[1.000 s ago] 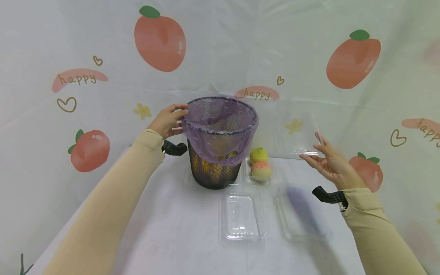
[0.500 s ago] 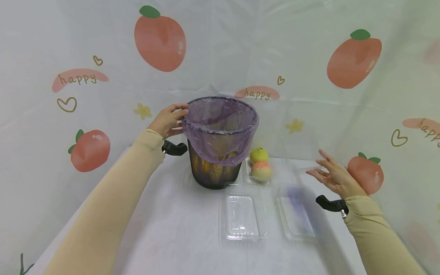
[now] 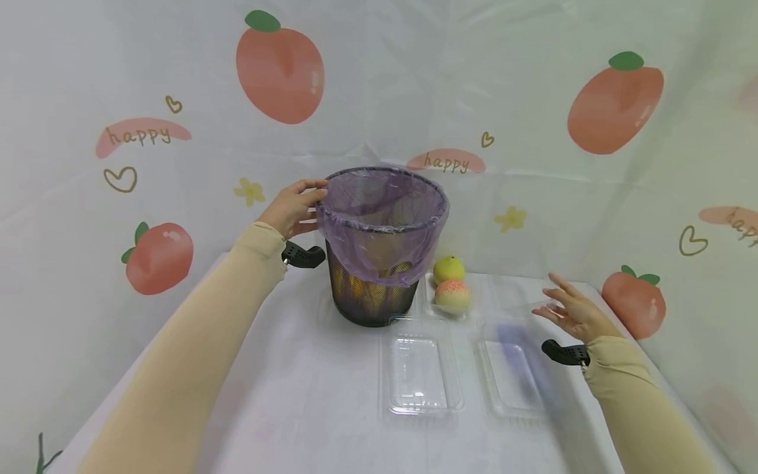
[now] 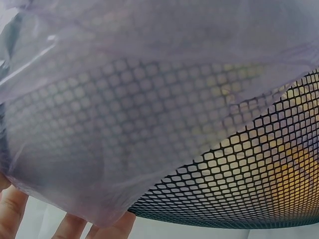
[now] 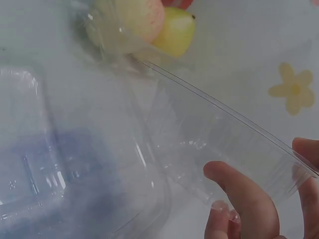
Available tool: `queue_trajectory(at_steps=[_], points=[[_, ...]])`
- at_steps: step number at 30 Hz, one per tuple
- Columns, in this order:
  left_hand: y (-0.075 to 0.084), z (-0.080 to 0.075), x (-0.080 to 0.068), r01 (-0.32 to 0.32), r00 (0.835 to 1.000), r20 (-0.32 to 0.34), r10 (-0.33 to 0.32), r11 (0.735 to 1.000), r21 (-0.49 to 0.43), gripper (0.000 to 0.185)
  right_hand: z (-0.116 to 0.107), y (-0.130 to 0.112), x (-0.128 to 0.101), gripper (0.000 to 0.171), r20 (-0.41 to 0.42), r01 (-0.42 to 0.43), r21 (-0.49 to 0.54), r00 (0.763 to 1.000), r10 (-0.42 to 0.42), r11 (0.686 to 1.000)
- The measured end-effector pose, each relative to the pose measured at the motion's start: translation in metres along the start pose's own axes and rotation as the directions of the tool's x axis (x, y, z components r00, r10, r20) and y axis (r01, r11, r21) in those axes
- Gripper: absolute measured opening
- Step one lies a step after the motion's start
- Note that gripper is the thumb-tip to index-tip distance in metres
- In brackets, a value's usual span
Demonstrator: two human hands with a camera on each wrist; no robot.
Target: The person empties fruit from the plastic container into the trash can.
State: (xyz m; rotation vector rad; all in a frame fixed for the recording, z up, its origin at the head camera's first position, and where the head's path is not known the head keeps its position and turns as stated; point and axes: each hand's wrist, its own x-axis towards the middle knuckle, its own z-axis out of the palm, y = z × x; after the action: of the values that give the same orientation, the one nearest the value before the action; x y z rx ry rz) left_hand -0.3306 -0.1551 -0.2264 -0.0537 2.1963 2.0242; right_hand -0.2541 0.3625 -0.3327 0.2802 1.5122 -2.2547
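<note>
A black mesh trash bin (image 3: 373, 289), lined with a purple bag (image 3: 379, 253), stands at the table's back. My left hand (image 3: 290, 207) holds its left rim. In the left wrist view the fingertips (image 4: 119, 226) are partly hidden by the bag. My right hand (image 3: 574, 313) is at the right, with the tilted lid (image 5: 214, 129) of a clear plastic container (image 3: 509, 378) between its thumb and fingers. That container lies below the hand. Nearer the middle is another clear plastic container (image 3: 417, 375), lying open.
A yellow-green fruit (image 3: 449, 269) and a peach (image 3: 453, 296) sit in a clear container right of the bin. Something yellow (image 4: 294, 174) shows through the mesh. A white sheet printed with fruits (image 3: 281, 76) hangs behind the table.
My right hand has come down and towards me, and the clear lid it holds has swung down from upright. The left hand and the bin stay in place.
</note>
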Motion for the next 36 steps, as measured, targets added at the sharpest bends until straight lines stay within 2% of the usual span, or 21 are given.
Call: queue_trajectory(at_steps=[2,4,10,19,26,36], points=[[0.000,0.001,0.000,0.000,1.000,-0.002,0.000,1.000,-0.002,0.043,-0.005,0.012,0.013,0.074,-0.089,0.030,-0.050,0.995,-0.034,0.998],[0.000,0.001,-0.001,0.000,1.000,-0.004,0.000,1.000,0.000,0.043,-0.009,0.020,0.021,0.075,-0.120,0.059,-0.074,0.991,-0.067,0.996],[0.001,0.002,0.000,0.002,1.000,0.000,-0.002,1.000,0.000,0.043,-0.012,0.020,0.023,0.080,-0.101,0.035,-0.119,0.994,-0.047,0.992],[0.000,0.003,0.000,-0.004,1.000,0.002,0.004,1.000,-0.004,0.043,-0.006,0.020,0.025,0.081,-0.133,-0.009,-0.119,0.991,-0.007,0.993],[0.002,0.004,-0.003,-0.002,1.000,0.001,0.002,1.000,-0.001,0.042,-0.011,0.022,0.027,0.081,-0.120,-0.008,-0.110,0.993,-0.006,0.994],[0.002,0.004,-0.003,-0.011,1.000,0.003,0.011,1.000,0.012,0.042,-0.020,0.022,0.026,0.081,-0.177,-0.057,-0.235,0.984,0.015,0.970]])
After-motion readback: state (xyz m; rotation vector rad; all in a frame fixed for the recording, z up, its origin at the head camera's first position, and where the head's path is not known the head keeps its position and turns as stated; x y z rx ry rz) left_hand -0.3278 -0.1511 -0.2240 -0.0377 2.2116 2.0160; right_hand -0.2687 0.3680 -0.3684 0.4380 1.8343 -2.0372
